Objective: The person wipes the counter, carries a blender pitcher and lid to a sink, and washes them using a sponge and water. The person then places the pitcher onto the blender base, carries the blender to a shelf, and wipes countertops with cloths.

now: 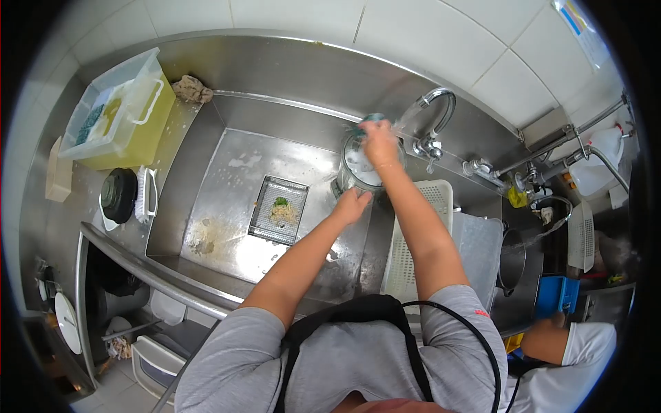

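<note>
White tiles (296,19) rise behind a steel sink (224,155). At upper centre, the left hand (353,205) clamps a soapy pot (346,176); the right hand (381,143) clutches a green scourer (372,118).

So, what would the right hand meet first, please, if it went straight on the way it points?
The right hand, holding what looks like a green scrubber, would probably meet the steel backsplash first, though depth is unclear.

Round, shiny, sudsy container (357,162) in the metal sink (224,162), blurred green scrubber (372,118) at its far rim
</note>
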Demonstrator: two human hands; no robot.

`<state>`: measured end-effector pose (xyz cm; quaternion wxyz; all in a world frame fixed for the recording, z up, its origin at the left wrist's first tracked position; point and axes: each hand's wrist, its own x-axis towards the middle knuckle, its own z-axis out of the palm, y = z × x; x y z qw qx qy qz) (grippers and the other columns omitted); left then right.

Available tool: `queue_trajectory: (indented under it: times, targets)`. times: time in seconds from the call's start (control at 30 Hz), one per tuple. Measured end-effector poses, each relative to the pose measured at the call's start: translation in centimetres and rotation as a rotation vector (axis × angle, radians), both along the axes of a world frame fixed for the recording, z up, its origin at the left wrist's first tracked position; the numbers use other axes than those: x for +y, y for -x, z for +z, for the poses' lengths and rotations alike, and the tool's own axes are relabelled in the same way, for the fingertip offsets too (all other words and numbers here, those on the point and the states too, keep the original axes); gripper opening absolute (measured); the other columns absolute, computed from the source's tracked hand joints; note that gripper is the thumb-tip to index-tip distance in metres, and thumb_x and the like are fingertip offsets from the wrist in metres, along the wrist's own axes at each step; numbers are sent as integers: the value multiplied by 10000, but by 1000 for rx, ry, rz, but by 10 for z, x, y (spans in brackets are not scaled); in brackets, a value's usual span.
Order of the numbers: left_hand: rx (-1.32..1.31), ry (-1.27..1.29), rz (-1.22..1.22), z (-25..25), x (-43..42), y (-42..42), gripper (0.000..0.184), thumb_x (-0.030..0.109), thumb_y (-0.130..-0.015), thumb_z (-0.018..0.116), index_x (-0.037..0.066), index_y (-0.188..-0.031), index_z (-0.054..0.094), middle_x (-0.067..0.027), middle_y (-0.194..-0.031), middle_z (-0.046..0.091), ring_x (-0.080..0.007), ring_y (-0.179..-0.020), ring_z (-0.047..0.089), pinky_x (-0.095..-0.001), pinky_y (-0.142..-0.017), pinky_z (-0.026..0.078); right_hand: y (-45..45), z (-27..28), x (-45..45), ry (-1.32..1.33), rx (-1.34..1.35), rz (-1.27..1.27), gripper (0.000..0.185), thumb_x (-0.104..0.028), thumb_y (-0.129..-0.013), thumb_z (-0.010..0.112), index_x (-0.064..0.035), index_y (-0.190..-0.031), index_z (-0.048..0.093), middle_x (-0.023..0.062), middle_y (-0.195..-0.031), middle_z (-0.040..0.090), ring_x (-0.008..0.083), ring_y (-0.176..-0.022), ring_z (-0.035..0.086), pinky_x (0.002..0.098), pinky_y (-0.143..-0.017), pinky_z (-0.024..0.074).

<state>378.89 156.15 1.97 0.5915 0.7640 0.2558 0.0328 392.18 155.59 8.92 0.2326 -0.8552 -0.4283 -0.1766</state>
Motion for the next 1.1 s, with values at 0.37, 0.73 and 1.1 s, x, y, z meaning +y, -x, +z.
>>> queue_trajectory:
  times: [0.37, 0.73, 1.1]
  targets:
    - [-52, 97, -95, 2, 24, 6, 429, 323, -759, 498, -101, -822, 518, -257, -786, 550, -353, -773, 545, -385, -676, 408, 25, -23, -3, -35, 648, 250, 267, -191, -707, 545, -113, -961, 532, 161, -902, 569, 267, -880, 542, 332, -731, 428]
    - [-296, 35, 427, -27, 56, -27, 566, 369, -702, 555, -73, -1035, 438, -256, -938, 523, -337, -900, 519, -346, -780, 399, -20, 33, -40, 426, -46, -233, 158, -134, -690, 548, -174, -842, 565, 43, -1127, 414, 303, -976, 430, 427, -749, 374]
    - [-302, -223, 330, 31, 77, -54, 286, 120, -789, 406, 53, -1047, 511, -205, -941, 543, -341, -871, 520, -370, -757, 409, -53, 3, -12, 55, 452, -223, 249, -148, -687, 555, -156, -929, 501, 81, -882, 547, 296, -813, 521, 395, -705, 395]
